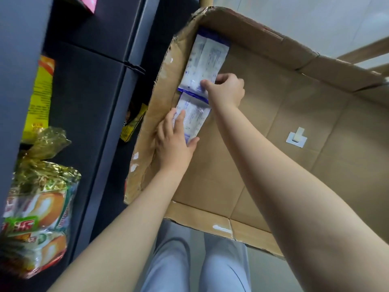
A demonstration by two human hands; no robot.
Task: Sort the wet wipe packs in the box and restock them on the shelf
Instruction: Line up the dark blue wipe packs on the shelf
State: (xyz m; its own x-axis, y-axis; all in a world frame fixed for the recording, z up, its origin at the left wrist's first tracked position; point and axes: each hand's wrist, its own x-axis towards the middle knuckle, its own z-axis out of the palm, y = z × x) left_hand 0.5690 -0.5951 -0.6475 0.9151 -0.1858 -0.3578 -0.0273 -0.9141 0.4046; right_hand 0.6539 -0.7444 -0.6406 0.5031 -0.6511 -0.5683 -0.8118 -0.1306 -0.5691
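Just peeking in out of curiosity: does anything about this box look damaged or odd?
Yes. The left wall of the cardboard box is torn and ragged along its rim, with white scuffed patches. A white tape scrap sits on its floor. The far pack and near pack look intact.

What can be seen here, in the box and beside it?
cardboard box: one, brown, open, centre
far wet wipe pack: one, white with blue ends, along the box's left wall
near wet wipe pack: one, same colours, next along that wall
white label: one, on the box floor
dark shelf: one, left of the box
snack bags: gold, green and orange, lower left; count unclear
yellow packet: one, far left
left hand: holds the near pack
right hand: pinches the far pack's end
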